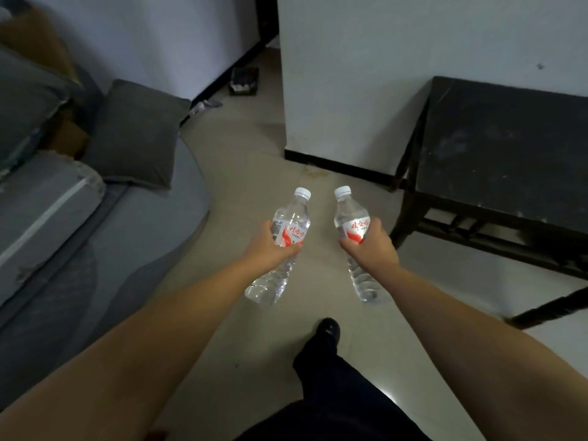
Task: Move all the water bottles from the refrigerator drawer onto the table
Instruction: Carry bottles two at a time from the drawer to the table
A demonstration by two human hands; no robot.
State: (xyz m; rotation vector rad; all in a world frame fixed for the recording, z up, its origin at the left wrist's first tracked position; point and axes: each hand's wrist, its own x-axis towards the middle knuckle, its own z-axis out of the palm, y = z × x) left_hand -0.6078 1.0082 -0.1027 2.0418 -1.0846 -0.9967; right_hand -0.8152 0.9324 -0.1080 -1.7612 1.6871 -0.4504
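I carry two clear water bottles with white caps and red-and-white labels over the floor. My left hand [273,248] grips the left bottle [294,214] around its label, cap tilted up and to the right. My right hand [372,246] grips the right bottle [348,213] the same way, cap tilted up and to the left. A dark table [509,148] stands to the right against the white wall, its top bare. The refrigerator drawer is not in view.
A grey sofa [127,233] with a dark cushion [136,135] fills the left side. A white wall corner [334,106] juts out ahead, with a passage to its left. My dark trouser leg and shoe [327,329] step on the pale tiled floor.
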